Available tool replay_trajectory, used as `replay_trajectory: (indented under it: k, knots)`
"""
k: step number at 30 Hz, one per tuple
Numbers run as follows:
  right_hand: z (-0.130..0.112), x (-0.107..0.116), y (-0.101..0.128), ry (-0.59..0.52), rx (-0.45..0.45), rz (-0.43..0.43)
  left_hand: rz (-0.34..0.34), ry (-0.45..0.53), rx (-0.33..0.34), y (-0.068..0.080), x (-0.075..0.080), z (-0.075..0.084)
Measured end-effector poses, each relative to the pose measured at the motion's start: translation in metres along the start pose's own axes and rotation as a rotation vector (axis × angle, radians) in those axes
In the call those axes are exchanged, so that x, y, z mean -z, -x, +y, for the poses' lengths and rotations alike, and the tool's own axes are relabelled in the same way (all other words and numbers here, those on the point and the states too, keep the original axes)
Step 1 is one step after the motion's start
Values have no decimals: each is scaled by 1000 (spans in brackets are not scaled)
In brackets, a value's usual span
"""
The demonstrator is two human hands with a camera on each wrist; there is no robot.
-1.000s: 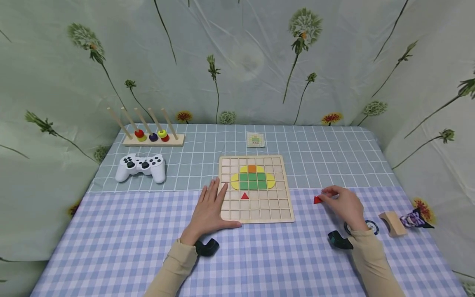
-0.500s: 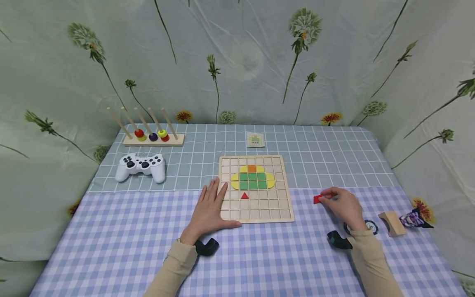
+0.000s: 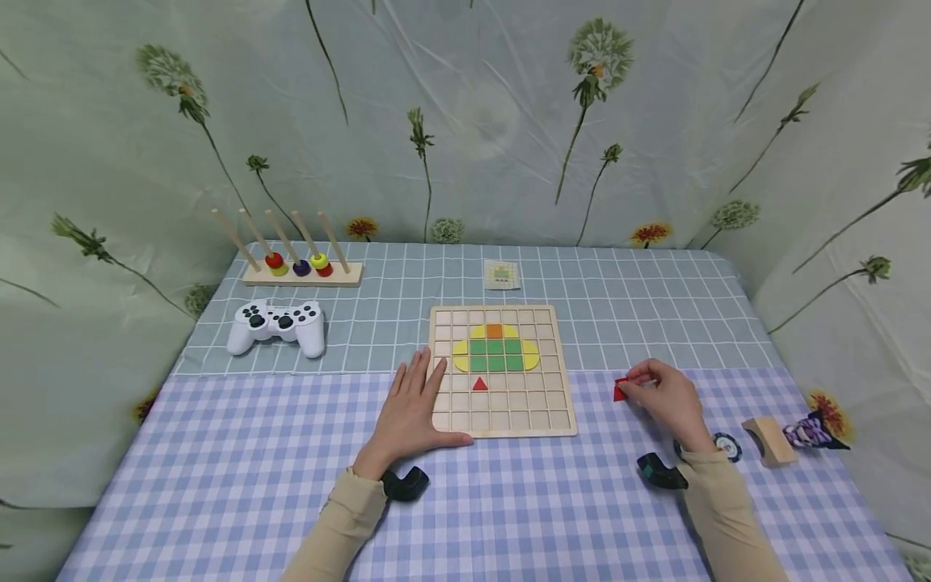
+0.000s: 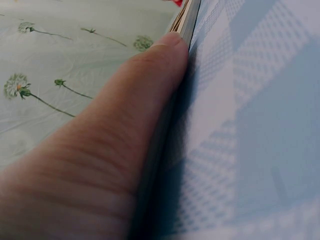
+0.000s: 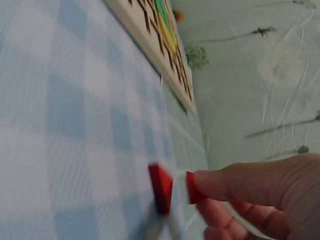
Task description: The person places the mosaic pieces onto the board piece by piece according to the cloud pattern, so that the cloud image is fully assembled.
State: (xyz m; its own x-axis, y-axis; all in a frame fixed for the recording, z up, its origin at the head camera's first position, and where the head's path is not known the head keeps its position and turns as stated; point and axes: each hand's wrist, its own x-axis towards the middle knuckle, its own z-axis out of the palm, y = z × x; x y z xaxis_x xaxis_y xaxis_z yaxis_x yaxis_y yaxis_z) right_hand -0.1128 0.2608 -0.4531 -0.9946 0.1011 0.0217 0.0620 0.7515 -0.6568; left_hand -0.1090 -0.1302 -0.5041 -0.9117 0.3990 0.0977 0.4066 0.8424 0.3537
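My left hand (image 3: 410, 412) rests spread at the left edge of a wooden grid board (image 3: 539, 400), its thumb along the front edge. In the left wrist view the thumb (image 4: 145, 75) lies straight against that edge. On the board sit green squares (image 3: 496, 364), yellow rounded pieces (image 3: 531, 354), an orange square (image 3: 494, 331) and one red triangle (image 3: 479, 385). To the board's right, my right hand (image 3: 671, 402) pinches a small red piece (image 5: 193, 188) between thumb and finger. Close by, another red piece (image 5: 161, 187) is at the checked cloth; the fingers partly hide the pinched one.
Behind the board lies a small pattern card (image 3: 502, 275). A white game controller (image 3: 278, 325) and a peg stand with rings (image 3: 301, 276) are at the left. Right of my right hand are a round black-and-white disc (image 3: 727, 446), a wooden arch block (image 3: 771, 441) and a purple patterned object (image 3: 810, 431).
My right hand has shifted slightly left and up, and the red at its fingertips shows at a different angle. The left hand and the pieces on the board stay where they were.
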Motion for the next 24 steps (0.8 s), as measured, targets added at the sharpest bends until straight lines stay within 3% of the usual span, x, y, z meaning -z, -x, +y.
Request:
replay_trajectory:
  k: [5, 16, 24]
  knots:
    - [-20, -15, -5, -66, 113, 30, 3, -15, 3, 0, 0, 0]
    - [-80, -68, -17, -152, 228, -187, 3, -1, 2, -1, 0, 1]
    - [-101, -97, -20, -90, 308, -247, -2, -14, -4, -1, 2, 1]
